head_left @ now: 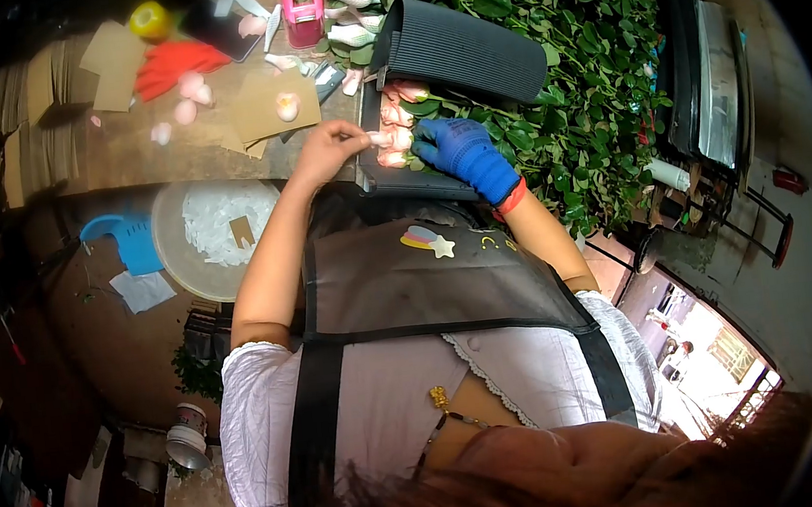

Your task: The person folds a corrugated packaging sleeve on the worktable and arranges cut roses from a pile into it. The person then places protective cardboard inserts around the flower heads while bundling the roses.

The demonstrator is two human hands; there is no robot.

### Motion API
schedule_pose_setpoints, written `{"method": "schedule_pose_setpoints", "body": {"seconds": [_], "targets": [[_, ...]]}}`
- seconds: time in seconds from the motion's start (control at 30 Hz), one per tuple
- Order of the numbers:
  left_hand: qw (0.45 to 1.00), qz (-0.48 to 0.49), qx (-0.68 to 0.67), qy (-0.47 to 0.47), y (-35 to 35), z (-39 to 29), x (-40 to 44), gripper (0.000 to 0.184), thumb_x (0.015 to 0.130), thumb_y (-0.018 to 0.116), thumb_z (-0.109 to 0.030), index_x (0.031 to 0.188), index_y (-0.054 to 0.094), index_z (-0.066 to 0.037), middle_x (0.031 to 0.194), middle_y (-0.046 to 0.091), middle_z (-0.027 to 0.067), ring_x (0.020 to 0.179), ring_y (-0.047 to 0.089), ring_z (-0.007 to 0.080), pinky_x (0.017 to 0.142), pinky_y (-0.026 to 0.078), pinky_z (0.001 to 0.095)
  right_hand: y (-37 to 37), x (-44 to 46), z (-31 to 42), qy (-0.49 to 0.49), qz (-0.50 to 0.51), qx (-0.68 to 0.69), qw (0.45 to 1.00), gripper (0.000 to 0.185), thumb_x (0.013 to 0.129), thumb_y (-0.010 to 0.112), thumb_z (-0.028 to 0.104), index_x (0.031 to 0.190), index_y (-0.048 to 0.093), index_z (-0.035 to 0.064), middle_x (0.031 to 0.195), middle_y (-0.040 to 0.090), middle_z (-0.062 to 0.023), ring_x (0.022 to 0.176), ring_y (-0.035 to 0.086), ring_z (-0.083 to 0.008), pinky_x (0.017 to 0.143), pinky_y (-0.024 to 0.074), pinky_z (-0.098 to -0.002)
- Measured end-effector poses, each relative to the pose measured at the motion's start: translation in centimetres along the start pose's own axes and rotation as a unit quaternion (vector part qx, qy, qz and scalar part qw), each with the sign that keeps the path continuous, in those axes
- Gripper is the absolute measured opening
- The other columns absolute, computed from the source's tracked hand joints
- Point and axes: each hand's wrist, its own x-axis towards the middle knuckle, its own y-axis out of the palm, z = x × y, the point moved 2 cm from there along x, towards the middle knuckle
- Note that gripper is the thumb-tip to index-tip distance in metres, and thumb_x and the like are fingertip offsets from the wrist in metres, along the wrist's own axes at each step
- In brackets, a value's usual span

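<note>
Several pale pink roses [395,116] lie in a row on a dark tray [399,182] at the table's near edge. My bare left hand [335,150] pinches a pale pink petal [377,139] at the left side of one rose. On the other side, my right hand [460,153] wears a blue glove, its fingers curled at the base of the same rose; the exact grip is partly hidden. Just beyond the roses lies a black ribbed roll [465,49].
Leafy stems [584,70] pile on the right. Net-covered buds [351,34] line up beside a pink tape dispenser [302,9]. Cardboard pieces [265,111], loose petals [189,108] and a red glove [175,68] lie left. A tub [170,242] of white pieces stands below the table.
</note>
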Motion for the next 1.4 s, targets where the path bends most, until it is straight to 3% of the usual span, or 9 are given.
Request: {"method": "schedule_pose_setpoints", "body": {"seconds": [0.13, 0.2, 0.27, 0.43, 0.8, 0.97, 1.0, 1.2, 1.4], "targets": [[0.947, -0.244, -0.192, 0.081, -1.8, 0.8, 0.0, 0.043, 0.095, 0.065, -0.019, 0.131, 0.050, -0.001, 0.090, 0.060, 0.0023, 0.074, 0.056, 0.0096, 0.066, 0.047, 0.0245, -0.1, 0.0, 0.4, -0.011, 0.003, -0.041, 0.999, 0.029, 0.091, 0.059, 0.043, 0.101, 0.066, 0.0162, 0.089, 0.071, -0.0127, 0.083, 0.069, -0.0329, 0.071, 0.0529, -0.0475], [0.975, -0.183, -0.094, 0.079, -0.9, 2.3, -0.1, 0.057, 0.096, 0.063, -0.022, 0.140, 0.033, 0.000, 0.093, 0.057, 0.0034, 0.074, 0.055, 0.0106, 0.068, 0.048, 0.0242, -0.1, 0.2, 0.6, -0.018, 0.009, -0.065, 0.998, 0.028, 0.091, 0.059, 0.041, 0.103, 0.065, 0.0169, 0.088, 0.071, -0.0118, 0.084, 0.070, -0.0319, 0.071, 0.0529, -0.0470], [0.977, -0.122, 0.095, 0.147, 0.4, 3.8, 0.1, 0.077, 0.083, 0.080, -0.031, 0.138, 0.035, 0.000, 0.115, 0.052, 0.0134, 0.106, 0.055, 0.0227, 0.093, 0.047, 0.0351, -0.3, 0.3, 1.0, -0.012, 0.027, -0.082, 0.996, 0.027, 0.091, 0.059, 0.041, 0.105, 0.064, 0.0174, 0.089, 0.072, -0.0109, 0.085, 0.070, -0.0311, 0.072, 0.0529, -0.0468], [0.952, -0.023, 0.263, 0.153, 2.5, -0.6, 0.2, 0.099, 0.063, 0.093, -0.036, 0.139, 0.038, -0.004, 0.134, 0.038, 0.0233, 0.130, 0.037, 0.0388, 0.112, 0.034, 0.0447, -0.3, 0.3, 1.0, -0.017, 0.030, -0.087, 0.996, 0.027, 0.091, 0.058, 0.039, 0.107, 0.063, 0.0174, 0.092, 0.072, -0.0100, 0.086, 0.070, -0.0300, 0.073, 0.0531, -0.0464], [0.914, 0.055, 0.370, 0.158, 2.5, -1.2, 2.3, 0.108, 0.060, 0.094, -0.041, 0.144, 0.035, -0.006, 0.143, 0.031, 0.0233, 0.138, 0.028, 0.0404, 0.118, 0.026, 0.0448, -0.1, 1.4, 1.5, -0.070, 0.066, -0.122, 0.988, 0.023, 0.092, 0.055, 0.028, 0.108, 0.065, 0.0153, 0.090, 0.072, -0.0137, 0.083, 0.072, -0.0329, 0.070, 0.0546, -0.0481], [0.929, -0.013, 0.319, 0.186, 3.2, -1.8, 3.0, 0.071, 0.068, 0.088, -0.038, 0.126, 0.056, -0.012, 0.140, 0.038, 0.0227, 0.134, 0.033, 0.0410, 0.112, 0.032, 0.0478, -2.0, -0.1, 1.7, -0.076, 0.041, -0.073, 0.994, 0.021, 0.093, 0.054, 0.027, 0.105, 0.065, 0.0131, 0.089, 0.072, -0.0148, 0.085, 0.072, -0.0343, 0.073, 0.0549, -0.0484], [0.912, -0.040, 0.336, 0.232, 3.4, -1.5, 2.7, 0.070, 0.070, 0.087, -0.035, 0.128, 0.054, -0.012, 0.126, 0.045, 0.0197, 0.123, 0.042, 0.0375, 0.108, 0.034, 0.0448, -2.7, -0.4, 1.6, -0.079, 0.039, -0.073, 0.993, 0.021, 0.093, 0.054, 0.027, 0.103, 0.065, 0.0130, 0.090, 0.072, -0.0148, 0.085, 0.072, -0.0347, 0.073, 0.0549, -0.0481], [0.911, -0.059, 0.337, 0.229, 3.7, -0.3, 2.4, 0.073, 0.070, 0.086, -0.037, 0.132, 0.054, -0.014, 0.139, 0.040, 0.0268, 0.135, 0.035, 0.0423, 0.112, 0.030, 0.0475, -1.5, 1.4, 0.2, 0.033, -0.033, -0.029, 0.999, 0.019, 0.092, 0.054, 0.025, 0.097, 0.065, 0.0108, 0.088, 0.073, -0.0124, 0.083, 0.072, -0.0341, 0.072, 0.0537, -0.0475], [0.928, -0.080, 0.318, 0.177, 4.5, -1.3, 2.9, 0.055, 0.074, 0.085, -0.041, 0.117, 0.068, -0.011, 0.137, 0.044, 0.0309, 0.134, 0.037, 0.0444, 0.110, 0.032, 0.0494, -1.1, 1.4, 0.5, -0.042, -0.041, -0.078, 0.995, 0.020, 0.093, 0.051, 0.023, 0.096, 0.065, 0.0093, 0.086, 0.073, -0.0132, 0.081, 0.072, -0.0334, 0.071, 0.0534, -0.0479]]}}
